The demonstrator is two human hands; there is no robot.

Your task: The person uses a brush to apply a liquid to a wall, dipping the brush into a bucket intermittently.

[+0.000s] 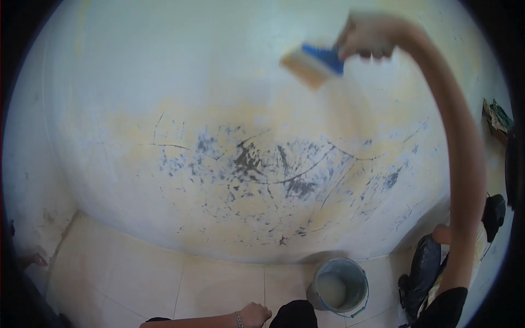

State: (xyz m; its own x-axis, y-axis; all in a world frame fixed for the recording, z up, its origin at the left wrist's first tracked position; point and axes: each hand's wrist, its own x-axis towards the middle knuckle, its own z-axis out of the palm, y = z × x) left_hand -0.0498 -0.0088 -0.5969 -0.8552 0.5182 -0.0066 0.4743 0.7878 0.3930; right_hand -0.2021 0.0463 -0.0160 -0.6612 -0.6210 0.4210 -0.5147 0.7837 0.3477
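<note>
My right hand point(367, 39) is raised high at the upper right, its fingers wrapped round a wide flat brush point(314, 64). The brush has a blue handle part and pale tan bristles, slightly smeared by motion. It is in front of the upper part of a pale wall point(164, 60); whether the bristles touch it I cannot tell. Low in the view, my left hand point(255, 315) is closed in a fist beside my dark-clothed knee point(295, 315), with a metal band point(239, 318) on its wrist. Nothing shows in that fist.
Dark scuffs, cracks and yellowish patches point(273, 164) mark the wall's lower half. A grey bucket point(311, 292) with whitish liquid stands on the tiled floor point(219, 284). At right are dark and pale bundled shapes point(426, 257). Another person's hand point(37, 260) shows at the left edge.
</note>
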